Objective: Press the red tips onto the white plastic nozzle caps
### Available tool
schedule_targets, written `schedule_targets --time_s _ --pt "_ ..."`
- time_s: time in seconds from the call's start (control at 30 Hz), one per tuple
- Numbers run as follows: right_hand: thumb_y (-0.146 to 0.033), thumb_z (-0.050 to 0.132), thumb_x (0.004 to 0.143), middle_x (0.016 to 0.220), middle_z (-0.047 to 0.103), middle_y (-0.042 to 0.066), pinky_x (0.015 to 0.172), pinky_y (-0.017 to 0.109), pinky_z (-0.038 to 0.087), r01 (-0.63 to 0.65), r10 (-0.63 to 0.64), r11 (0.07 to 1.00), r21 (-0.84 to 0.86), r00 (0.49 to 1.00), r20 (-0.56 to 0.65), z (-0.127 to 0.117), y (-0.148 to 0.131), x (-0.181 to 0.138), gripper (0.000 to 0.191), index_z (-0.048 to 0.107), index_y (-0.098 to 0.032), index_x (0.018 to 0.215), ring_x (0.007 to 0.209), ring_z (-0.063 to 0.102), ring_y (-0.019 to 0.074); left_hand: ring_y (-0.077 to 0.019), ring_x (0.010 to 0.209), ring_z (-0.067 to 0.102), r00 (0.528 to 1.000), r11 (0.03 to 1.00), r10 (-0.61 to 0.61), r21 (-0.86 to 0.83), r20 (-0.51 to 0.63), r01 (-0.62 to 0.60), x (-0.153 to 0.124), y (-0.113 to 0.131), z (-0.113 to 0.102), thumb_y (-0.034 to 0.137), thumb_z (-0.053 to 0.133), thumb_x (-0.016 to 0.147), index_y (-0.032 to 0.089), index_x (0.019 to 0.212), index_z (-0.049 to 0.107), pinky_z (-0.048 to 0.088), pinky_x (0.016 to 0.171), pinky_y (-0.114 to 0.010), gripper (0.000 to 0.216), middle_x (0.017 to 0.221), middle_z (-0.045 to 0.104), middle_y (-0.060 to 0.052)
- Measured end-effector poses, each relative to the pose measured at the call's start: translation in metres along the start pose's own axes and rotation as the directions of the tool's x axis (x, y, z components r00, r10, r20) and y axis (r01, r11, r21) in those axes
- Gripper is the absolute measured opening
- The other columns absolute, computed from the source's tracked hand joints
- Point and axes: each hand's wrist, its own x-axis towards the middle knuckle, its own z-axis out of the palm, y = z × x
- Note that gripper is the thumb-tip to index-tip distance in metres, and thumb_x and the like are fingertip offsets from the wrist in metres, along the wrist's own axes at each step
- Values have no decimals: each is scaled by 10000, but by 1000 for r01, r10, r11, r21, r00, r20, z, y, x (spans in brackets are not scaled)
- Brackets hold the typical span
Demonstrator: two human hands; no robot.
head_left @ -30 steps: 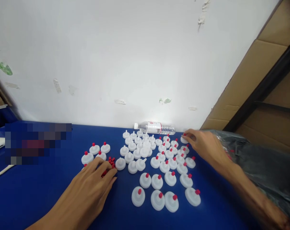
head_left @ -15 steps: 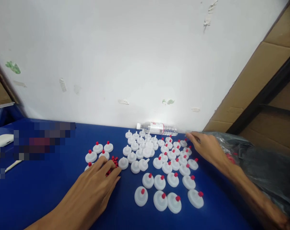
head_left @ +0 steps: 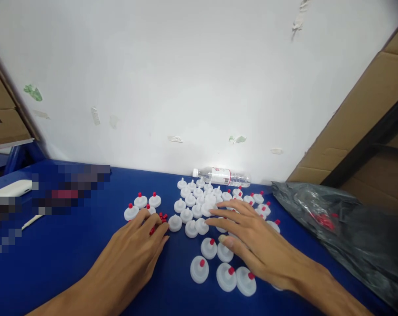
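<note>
My left hand [head_left: 138, 245] lies loosely bent over the blue table, fingers apart. Its fingertips are beside small red caps [head_left: 163, 217], and the hand partly covers them; I cannot make out a cap between the fingers. Over the group of white round lids, my right hand [head_left: 251, 237] reaches in with fingers spread and nothing visibly held. Its fingertips are near an uncapped white lid with a spout [head_left: 202, 226]. Lids with red-capped spouts [head_left: 199, 269] lie below and around this hand, some hidden by it. Several capped lids [head_left: 140, 201] lie beyond my left hand.
A clear plastic bottle [head_left: 220, 176] lies along the white wall [head_left: 185, 87]. At right, a dark plastic bag [head_left: 356, 232] holds red pieces in clear film. Cardboard [head_left: 346, 118] stands behind it. A white device [head_left: 12, 188] sits at far left on the blue table [head_left: 70, 237].
My right hand has moved left and nearer, from the far right edge of the lids to over their middle. My left hand keeps its place by the red caps. The view has shifted slightly.
</note>
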Motion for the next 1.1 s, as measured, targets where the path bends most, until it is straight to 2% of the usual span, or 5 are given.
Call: schedule_targets --time_s 0.23,0.4,0.67,0.9,1.1 --pt "-375 412 1132 1474 675 60 1247 623 349 -6 4 999 48 999 40 -1 -4 2 429 634 -238 1472 1496 473 306 -315 929 629 993 999 25 -30 117 -21 -1 -5 5 32 419 983 192 1007 755 543 809 -464 373 987 744 -90" --pt "-413 514 1101 1365 731 76 1193 600 418 38 -38 999 1 996 -80 0 -3 0 365 678 -221 1364 1378 587 302 -306 952 608 984 995 -26 -93 176 43 -4 -4 9 -31 435 924 202 967 728 546 785 -438 377 985 719 -78" --pt "-283 613 1061 1124 724 94 780 344 618 80 -108 992 -94 933 -343 1 -10 -1 186 654 -195 1219 964 739 204 -217 934 634 999 957 -35 -290 -22 27 6 8 -9 145 401 1099 212 1078 633 552 748 -320 243 1003 675 -47" --pt "-199 538 1079 1245 746 90 954 342 634 202 -223 974 -98 924 -312 5 -26 -3 275 621 -229 1339 1106 742 201 -156 1039 676 985 929 -23 -369 -172 -43 1 13 -13 185 456 1130 228 1284 604 537 952 -278 218 1140 720 -24" --pt "-194 525 1094 1224 751 67 866 226 632 215 -234 972 -94 910 -343 15 -38 -5 259 589 -271 1333 1082 755 139 -119 902 694 984 878 -56 -478 -169 -32 -2 16 -19 150 541 1094 295 1231 671 518 931 -267 239 1036 738 29"
